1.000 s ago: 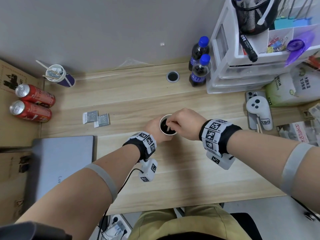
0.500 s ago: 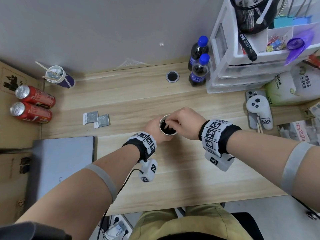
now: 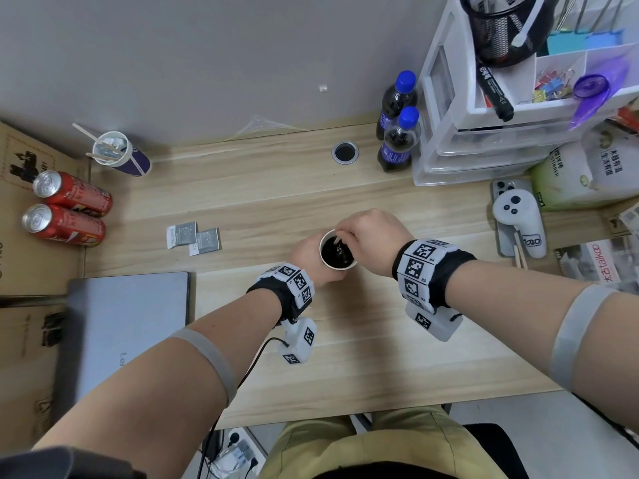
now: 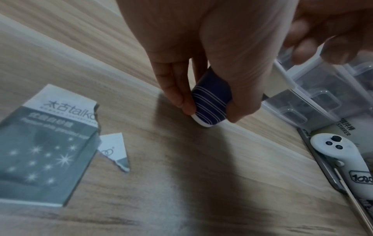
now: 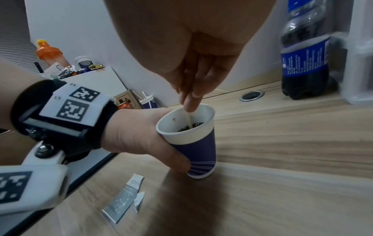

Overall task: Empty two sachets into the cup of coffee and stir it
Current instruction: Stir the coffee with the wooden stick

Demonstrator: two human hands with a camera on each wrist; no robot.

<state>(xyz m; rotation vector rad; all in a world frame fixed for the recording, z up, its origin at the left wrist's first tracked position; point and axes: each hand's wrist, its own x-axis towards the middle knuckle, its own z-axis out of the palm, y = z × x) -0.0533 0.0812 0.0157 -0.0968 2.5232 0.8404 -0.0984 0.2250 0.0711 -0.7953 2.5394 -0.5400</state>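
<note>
A navy-and-white paper cup [image 3: 336, 251] [image 5: 193, 137] [image 4: 210, 103] of dark coffee stands at the middle of the wooden desk [image 3: 380, 357]. My left hand [image 3: 307, 257] [image 5: 141, 134] [image 4: 201, 63] grips the cup's side from the left. Over the rim, my right hand [image 3: 371, 236] [image 5: 189, 71] pinches a thin wooden stirrer [image 5: 189, 119] [image 3: 336, 239] whose lower end dips into the coffee. Two torn grey sachets [image 3: 193, 236] [image 4: 46, 143] [image 5: 121, 204] lie flat to the left of the cup.
Two dark soda bottles [image 3: 397, 136] and a white drawer unit [image 3: 484, 140] stand at the back right. A white controller [image 3: 518, 219] lies right, a closed laptop [image 3: 121, 333] front left, red cans [image 3: 65, 212] and a second cup of stirrers [image 3: 117, 153] far left.
The right hand has swung the stirrer's top toward the cup's far-left rim, and the coffee surface ripples. The left hand keeps its hold on the cup, which stays in place.
</note>
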